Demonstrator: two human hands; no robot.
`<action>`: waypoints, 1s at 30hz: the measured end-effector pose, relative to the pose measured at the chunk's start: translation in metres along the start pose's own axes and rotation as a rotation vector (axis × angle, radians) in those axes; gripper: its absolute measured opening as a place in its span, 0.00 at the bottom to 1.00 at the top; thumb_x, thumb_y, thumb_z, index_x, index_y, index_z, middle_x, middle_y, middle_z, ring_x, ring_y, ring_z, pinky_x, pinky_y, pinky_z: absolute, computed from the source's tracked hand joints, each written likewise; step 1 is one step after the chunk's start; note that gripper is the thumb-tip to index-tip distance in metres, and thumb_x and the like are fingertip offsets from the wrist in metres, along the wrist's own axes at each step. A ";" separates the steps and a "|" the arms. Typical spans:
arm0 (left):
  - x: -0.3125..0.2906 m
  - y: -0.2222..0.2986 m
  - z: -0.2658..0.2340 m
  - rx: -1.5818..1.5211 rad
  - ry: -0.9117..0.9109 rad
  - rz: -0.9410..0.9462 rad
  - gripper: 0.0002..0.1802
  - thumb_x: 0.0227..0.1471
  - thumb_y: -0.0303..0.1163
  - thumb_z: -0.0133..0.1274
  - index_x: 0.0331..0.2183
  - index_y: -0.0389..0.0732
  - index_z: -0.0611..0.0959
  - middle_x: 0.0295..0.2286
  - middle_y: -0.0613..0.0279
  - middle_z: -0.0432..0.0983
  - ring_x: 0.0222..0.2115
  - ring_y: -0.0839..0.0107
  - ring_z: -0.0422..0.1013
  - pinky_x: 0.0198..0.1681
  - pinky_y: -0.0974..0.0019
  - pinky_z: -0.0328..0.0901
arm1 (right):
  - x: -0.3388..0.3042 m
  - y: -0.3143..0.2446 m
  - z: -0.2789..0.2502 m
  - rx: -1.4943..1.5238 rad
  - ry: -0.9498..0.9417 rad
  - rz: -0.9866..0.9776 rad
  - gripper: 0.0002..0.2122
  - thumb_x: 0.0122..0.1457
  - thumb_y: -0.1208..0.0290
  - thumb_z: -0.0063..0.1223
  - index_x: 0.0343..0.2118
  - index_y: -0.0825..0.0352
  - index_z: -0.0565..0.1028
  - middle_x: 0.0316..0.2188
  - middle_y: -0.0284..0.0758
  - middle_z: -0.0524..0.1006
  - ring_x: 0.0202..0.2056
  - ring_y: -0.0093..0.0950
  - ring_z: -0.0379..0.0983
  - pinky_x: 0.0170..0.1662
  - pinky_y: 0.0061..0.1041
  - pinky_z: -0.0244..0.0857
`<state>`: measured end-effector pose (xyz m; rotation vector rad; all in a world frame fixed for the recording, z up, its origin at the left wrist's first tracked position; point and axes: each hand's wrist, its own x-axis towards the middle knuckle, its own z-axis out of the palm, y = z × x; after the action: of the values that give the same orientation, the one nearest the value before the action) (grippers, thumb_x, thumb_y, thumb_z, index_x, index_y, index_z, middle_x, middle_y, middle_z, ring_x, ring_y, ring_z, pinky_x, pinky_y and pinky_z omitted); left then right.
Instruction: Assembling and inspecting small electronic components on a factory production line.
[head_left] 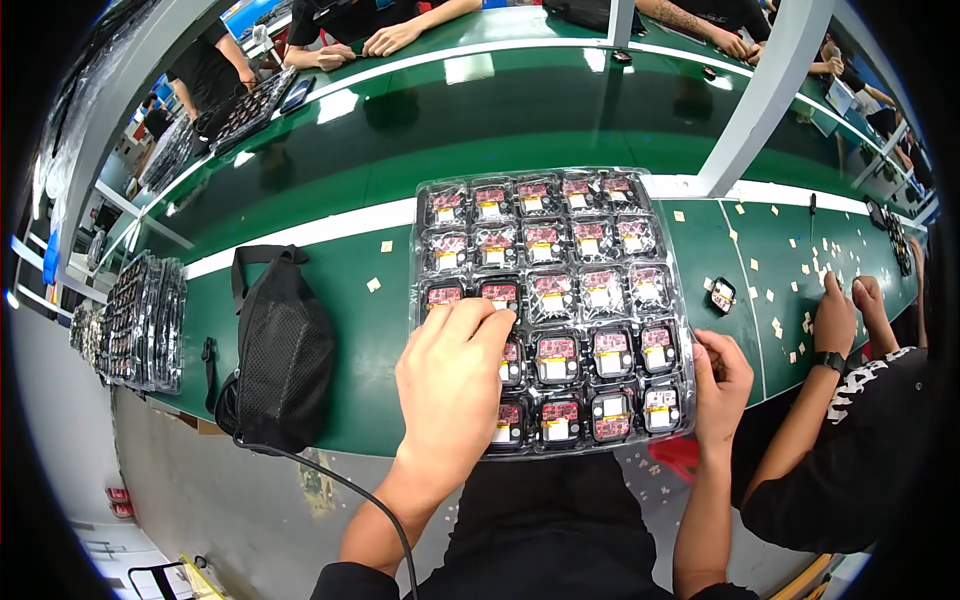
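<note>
A clear plastic tray point(684, 330) lies in front of me, its pockets in rows showing small black-cased devices with red circuit boards and white labels. My left hand point(452, 365) reaches over its left side, fingers bent down onto a black-cased device point(498, 291) in the third row from the far edge. The fingertips partly hide their grip on it, and the palm covers the pockets below. At the tray's near right edge, my right hand point(722, 380) has its fingers curled round the rim. Pockets in the farther rows look glossier than those nearer me.
A black mesh bag point(283, 350) with a strap lies left of the tray, beyond it stacked filled trays point(145, 320). One loose device point(720, 295) sits to the right. Small pale squares point(777, 327) scatter near a co-worker's hands point(835, 315). A grey post point(765, 100) rises behind.
</note>
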<state>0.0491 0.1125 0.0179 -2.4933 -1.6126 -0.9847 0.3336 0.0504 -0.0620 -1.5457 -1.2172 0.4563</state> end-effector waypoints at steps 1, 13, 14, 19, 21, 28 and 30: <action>0.000 0.002 -0.002 0.010 -0.016 -0.002 0.17 0.39 0.15 0.57 0.36 0.37 0.85 0.33 0.59 0.79 0.34 0.57 0.75 0.37 0.58 0.71 | 0.000 0.000 0.000 0.010 0.021 -0.002 0.07 0.60 0.82 0.58 0.41 0.75 0.79 0.28 0.31 0.74 0.27 0.15 0.68 0.30 0.16 0.62; 0.000 -0.004 -0.008 0.087 -0.119 -0.041 0.15 0.43 0.22 0.56 0.37 0.42 0.86 0.36 0.66 0.78 0.36 0.63 0.76 0.35 0.60 0.73 | 0.002 0.007 0.008 0.033 0.012 0.028 0.06 0.62 0.82 0.56 0.40 0.75 0.79 0.30 0.29 0.74 0.29 0.14 0.68 0.32 0.15 0.61; 0.001 -0.001 -0.010 0.123 -0.155 -0.048 0.14 0.44 0.24 0.56 0.37 0.43 0.85 0.35 0.67 0.77 0.37 0.64 0.76 0.35 0.61 0.73 | 0.002 0.010 0.005 0.035 0.020 0.003 0.06 0.64 0.82 0.54 0.42 0.76 0.78 0.32 0.28 0.74 0.31 0.14 0.69 0.34 0.15 0.62; 0.001 0.007 0.002 0.186 -0.148 0.030 0.06 0.43 0.26 0.56 0.29 0.40 0.82 0.32 0.64 0.71 0.37 0.67 0.73 0.31 0.65 0.74 | 0.001 0.044 -0.024 0.037 -0.041 0.036 0.09 0.68 0.80 0.48 0.47 0.77 0.75 0.40 0.34 0.76 0.42 0.22 0.74 0.48 0.21 0.67; -0.006 0.002 0.008 0.201 -0.105 0.039 0.04 0.42 0.27 0.57 0.26 0.39 0.82 0.32 0.64 0.71 0.37 0.68 0.72 0.31 0.67 0.74 | -0.001 0.046 -0.015 0.078 -0.041 0.046 0.09 0.69 0.78 0.47 0.47 0.77 0.75 0.40 0.34 0.76 0.42 0.21 0.73 0.49 0.20 0.65; -0.007 0.002 0.007 0.166 -0.116 -0.010 0.05 0.42 0.27 0.57 0.27 0.39 0.82 0.32 0.63 0.72 0.38 0.66 0.72 0.37 0.66 0.74 | 0.009 0.068 -0.016 0.078 0.023 0.023 0.11 0.70 0.72 0.49 0.49 0.75 0.74 0.41 0.33 0.77 0.41 0.20 0.71 0.48 0.20 0.65; -0.008 0.001 0.001 0.122 -0.102 -0.009 0.08 0.43 0.25 0.57 0.30 0.37 0.83 0.33 0.62 0.71 0.39 0.65 0.71 0.41 0.64 0.73 | 0.014 0.071 -0.023 0.114 0.016 0.036 0.12 0.71 0.70 0.48 0.49 0.74 0.74 0.38 0.32 0.76 0.39 0.20 0.70 0.46 0.20 0.64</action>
<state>0.0486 0.1060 0.0132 -2.4941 -1.6577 -0.7468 0.3900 0.0576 -0.1124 -1.4733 -1.1340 0.5272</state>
